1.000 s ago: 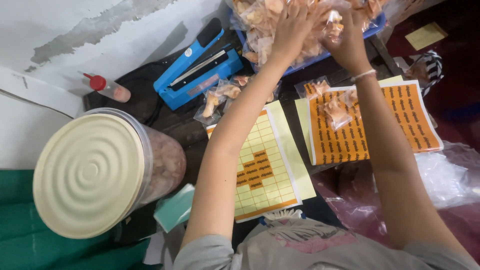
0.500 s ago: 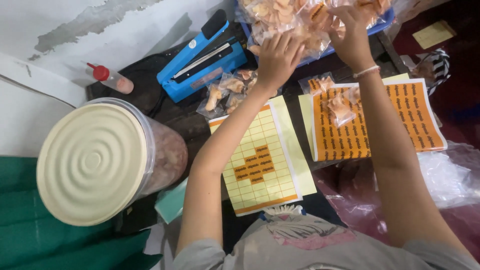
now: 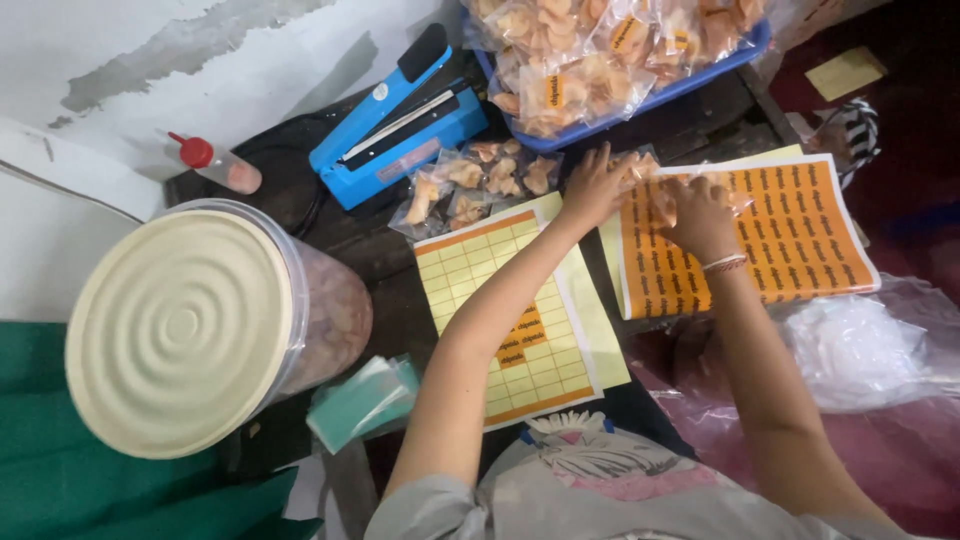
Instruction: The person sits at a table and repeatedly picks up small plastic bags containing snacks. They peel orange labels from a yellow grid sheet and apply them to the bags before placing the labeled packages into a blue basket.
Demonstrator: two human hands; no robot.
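My left hand [image 3: 596, 186] and my right hand [image 3: 697, 214] meet over a small clear snack packet [image 3: 644, 166] that lies on the left part of an orange sticker sheet [image 3: 800, 235]. The right hand curls down on the packet and hides most of it. Fingers of the left hand hold its upper left corner. Under my left forearm lies a yellow backing sheet [image 3: 470, 275], mostly peeled, with a few orange stickers [image 3: 522, 335] left in its middle.
A blue tray [image 3: 640, 106] full of snack packets stands at the top. A blue heat sealer [image 3: 400, 120] and loose packets [image 3: 470, 185] lie left of it. A large jar with cream lid [image 3: 180, 330], a red-capped bottle [image 3: 215, 165], teal bags [image 3: 360, 400] and clear plastic [image 3: 860, 350] surround me.
Both hands have come down from the blue tray to the packet on the orange sticker sheet. The camera view has shifted slightly.
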